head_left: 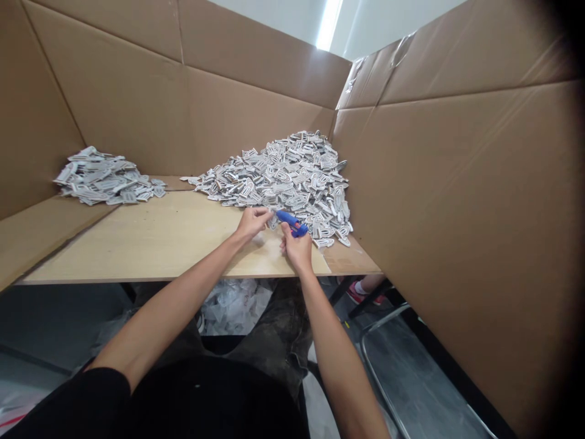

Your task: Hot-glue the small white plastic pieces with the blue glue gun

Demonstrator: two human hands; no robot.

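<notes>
My right hand [298, 245] is closed around a blue hand tool [292, 222] with a small reddish part near the thumb. Its exact kind does not show clearly. The tool's tip points left, close to the fingers of my left hand [253, 224]. Those fingers are pinched on a small grey-white slotted plastic piece [272, 222], partly hidden by the fingertips and the tool. Just beyond both hands rises a large heap of similar slotted pieces [292, 174]. Both hands are just above the pale wooden tabletop [183, 235], near its front edge.
A smaller pile of the same pieces [107, 177] lies at the back left. Tall cardboard walls [256, 100] enclose the back and sides. Below the table are clear plastic bags [235, 305], a metal-framed stool [411, 366] and another person's red shoe [361, 294].
</notes>
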